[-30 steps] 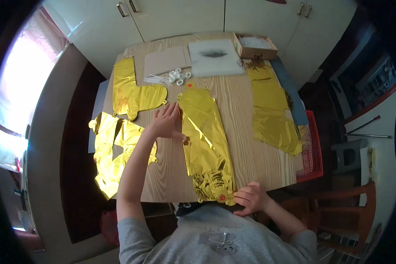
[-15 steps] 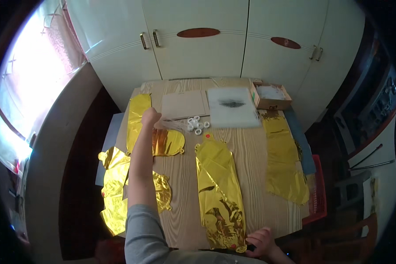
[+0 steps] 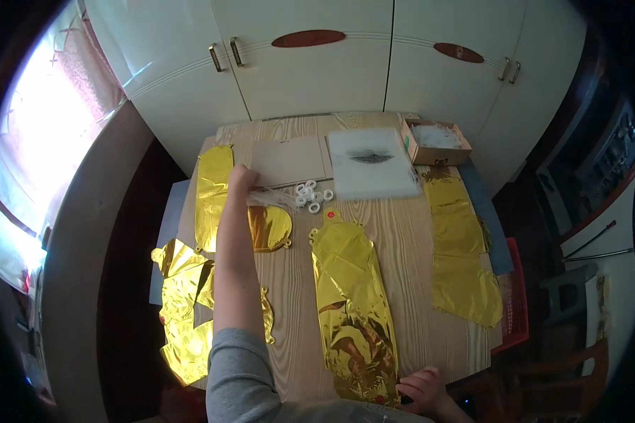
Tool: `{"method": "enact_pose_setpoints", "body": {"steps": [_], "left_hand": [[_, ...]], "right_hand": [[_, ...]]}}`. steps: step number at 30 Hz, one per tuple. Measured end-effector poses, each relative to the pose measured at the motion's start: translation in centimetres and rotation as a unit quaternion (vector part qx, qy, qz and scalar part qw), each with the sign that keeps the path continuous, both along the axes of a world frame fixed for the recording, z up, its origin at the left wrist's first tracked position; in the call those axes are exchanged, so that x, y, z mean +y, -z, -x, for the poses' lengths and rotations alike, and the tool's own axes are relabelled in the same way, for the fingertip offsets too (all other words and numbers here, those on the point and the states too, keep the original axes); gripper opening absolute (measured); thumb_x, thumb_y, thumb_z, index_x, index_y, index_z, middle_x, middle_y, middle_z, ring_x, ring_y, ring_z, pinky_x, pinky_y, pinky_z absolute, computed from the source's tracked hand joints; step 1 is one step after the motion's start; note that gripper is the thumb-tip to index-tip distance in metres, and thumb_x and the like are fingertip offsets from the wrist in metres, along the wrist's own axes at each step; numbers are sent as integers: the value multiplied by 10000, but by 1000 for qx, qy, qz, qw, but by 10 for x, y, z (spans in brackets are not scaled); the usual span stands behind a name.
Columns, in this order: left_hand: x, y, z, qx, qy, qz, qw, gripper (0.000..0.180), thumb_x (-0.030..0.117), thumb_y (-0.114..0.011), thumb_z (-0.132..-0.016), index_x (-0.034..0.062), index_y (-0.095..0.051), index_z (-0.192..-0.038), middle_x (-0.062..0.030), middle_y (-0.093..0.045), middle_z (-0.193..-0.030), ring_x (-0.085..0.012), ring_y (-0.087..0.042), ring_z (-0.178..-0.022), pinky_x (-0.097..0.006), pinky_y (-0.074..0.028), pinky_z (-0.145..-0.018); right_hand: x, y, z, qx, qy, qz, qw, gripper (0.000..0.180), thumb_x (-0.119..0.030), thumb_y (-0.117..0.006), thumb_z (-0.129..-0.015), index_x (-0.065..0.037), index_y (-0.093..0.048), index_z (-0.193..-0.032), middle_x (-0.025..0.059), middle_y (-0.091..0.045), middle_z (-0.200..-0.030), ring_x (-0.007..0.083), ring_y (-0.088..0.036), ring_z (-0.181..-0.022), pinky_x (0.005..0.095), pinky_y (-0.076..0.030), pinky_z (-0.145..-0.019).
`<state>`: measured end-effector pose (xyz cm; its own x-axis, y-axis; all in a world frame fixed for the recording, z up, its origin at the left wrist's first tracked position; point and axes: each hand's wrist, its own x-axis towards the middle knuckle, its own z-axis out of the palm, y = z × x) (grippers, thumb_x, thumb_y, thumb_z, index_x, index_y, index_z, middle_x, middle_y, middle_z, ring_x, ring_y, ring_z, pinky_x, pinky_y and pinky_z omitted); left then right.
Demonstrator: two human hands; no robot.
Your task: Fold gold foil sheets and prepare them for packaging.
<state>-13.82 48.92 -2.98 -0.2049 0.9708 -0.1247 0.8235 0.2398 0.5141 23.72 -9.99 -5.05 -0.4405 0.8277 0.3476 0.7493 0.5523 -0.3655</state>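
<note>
My left hand (image 3: 243, 178) reaches to the far left of the table, its fingers closed at the end of a bunch of thin clear straws or strips (image 3: 271, 197). What it grips is hidden. Under that arm lies a flat, L-shaped gold foil balloon (image 3: 214, 176). A long gold foil balloon (image 3: 349, 282) with small tabs and a red dot at its top lies uninflated before me. My right hand (image 3: 422, 390) is at the table's near edge, its curled fingers against this balloon's lower right corner; its thumb side is hidden.
White ring-shaped rolls (image 3: 312, 196) cluster mid-table. Behind them lie a beige board (image 3: 287, 162) and a translucent white packet (image 3: 370, 173). A cardboard box (image 3: 437, 154) stands at the back right. More gold foil lies left (image 3: 183, 303) and right (image 3: 462, 254). A red basket (image 3: 516, 296) is beyond the right edge.
My view has tilted slightly downward. My left hand stays by the clear strips and is turned a little more knuckles-up. My right hand has hardly moved.
</note>
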Motion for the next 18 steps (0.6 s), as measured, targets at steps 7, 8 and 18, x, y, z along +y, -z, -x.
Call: {"method": "enact_pose_setpoints", "body": {"steps": [7, 8, 18], "left_hand": [[11, -8, 33, -478, -54, -42, 876, 164, 145, -732, -782, 23, -623, -772, -55, -583, -696, -164, -536, -541, -277, -461, -494], [5, -15, 17, -507, -73, -60, 857, 151, 151, -694, -838, 46, -597, -787, -26, -569, -737, -140, -547, -605, -255, -476, -539], [-156, -133, -1, -606, 88, -225, 758, 115, 171, -558, -948, 69, -547, -898, 4, -548, -829, -90, -563, -738, -251, -516, -651]], "right_hand": [[3, -4, 2, 40, 2, -18, 999, 391, -412, -711, -725, -188, -608, -1028, -1, -609, -1036, 167, -567, -923, 391, -429, -823], [3, -5, 2, 48, 7, -12, 999, 384, -406, -707, -727, -185, -607, -1025, 7, -609, -1043, 174, -571, -923, 394, -433, -816], [42, -32, -1, 169, 65, -77, 981, 391, -195, -706, -744, -60, -562, -1081, 119, -571, -1082, 291, -550, -996, 415, -431, -846]]}}
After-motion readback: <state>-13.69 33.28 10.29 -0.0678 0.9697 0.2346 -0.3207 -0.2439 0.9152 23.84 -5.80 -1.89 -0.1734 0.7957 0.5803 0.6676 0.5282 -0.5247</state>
